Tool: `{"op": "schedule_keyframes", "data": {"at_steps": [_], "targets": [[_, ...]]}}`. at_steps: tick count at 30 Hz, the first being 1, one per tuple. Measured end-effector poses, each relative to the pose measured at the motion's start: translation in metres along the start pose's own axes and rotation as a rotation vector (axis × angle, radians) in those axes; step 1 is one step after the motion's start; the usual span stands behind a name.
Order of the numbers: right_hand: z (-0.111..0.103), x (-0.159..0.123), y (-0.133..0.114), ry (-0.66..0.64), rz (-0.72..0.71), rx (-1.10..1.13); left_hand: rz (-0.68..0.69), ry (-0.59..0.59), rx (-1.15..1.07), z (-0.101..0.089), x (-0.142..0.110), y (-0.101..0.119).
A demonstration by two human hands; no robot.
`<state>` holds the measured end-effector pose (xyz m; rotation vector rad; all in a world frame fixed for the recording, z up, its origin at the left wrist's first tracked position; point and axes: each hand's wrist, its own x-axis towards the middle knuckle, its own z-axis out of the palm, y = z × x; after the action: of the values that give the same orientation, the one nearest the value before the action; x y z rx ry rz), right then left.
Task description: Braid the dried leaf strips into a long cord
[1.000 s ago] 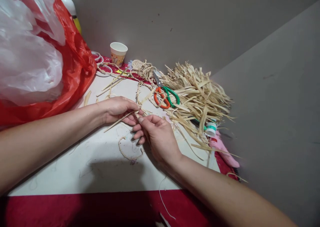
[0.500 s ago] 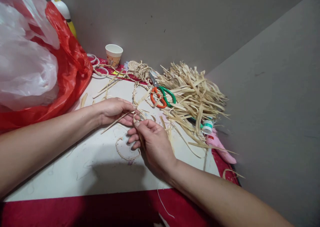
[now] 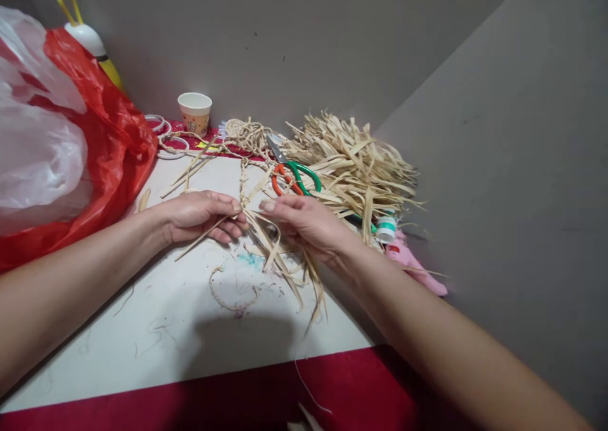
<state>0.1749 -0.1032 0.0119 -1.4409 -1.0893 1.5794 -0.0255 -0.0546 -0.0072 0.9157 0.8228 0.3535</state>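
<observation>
Fingers of the left hand (image 3: 206,218) pinch the straw cord (image 3: 243,180), which runs straight back from their tips over the white board (image 3: 123,348), loose strips (image 3: 274,247) fanning toward the near right; the right hand (image 3: 311,224), just beside, has thumb and forefinger close together, their grip unclear. Farther out, a paper cup (image 3: 194,120) hides its contents and white plastic (image 3: 38,149) bunches in or over a red bag (image 3: 128,133).
</observation>
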Motion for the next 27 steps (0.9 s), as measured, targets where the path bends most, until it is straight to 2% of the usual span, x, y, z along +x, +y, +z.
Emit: {"op": "schedule_keyframes", "data": {"at_steps": [3, 10, 13, 20, 27], "targets": [[0.004, 0.017, 0.007, -0.16, 0.075, -0.023, 0.005, -0.011, 0.008, -0.001, 0.0, 0.0], [-0.006, 0.025, 0.007, -0.286, 0.038, -0.1, -0.002, -0.013, 0.094, 0.001, 0.001, -0.001], [-0.009, 0.024, 0.004, -0.284, 0.015, -0.153, 0.014, 0.002, 0.155, 0.004, 0.0, -0.002], [-0.01, 0.025, -0.007, -0.194, -0.085, -0.236, 0.033, 0.082, 0.249, 0.012, -0.002, -0.004], [-0.015, 0.029, -0.007, -0.222, -0.11, -0.321, 0.099, 0.21, 0.427, 0.017, 0.001, -0.011]]}}
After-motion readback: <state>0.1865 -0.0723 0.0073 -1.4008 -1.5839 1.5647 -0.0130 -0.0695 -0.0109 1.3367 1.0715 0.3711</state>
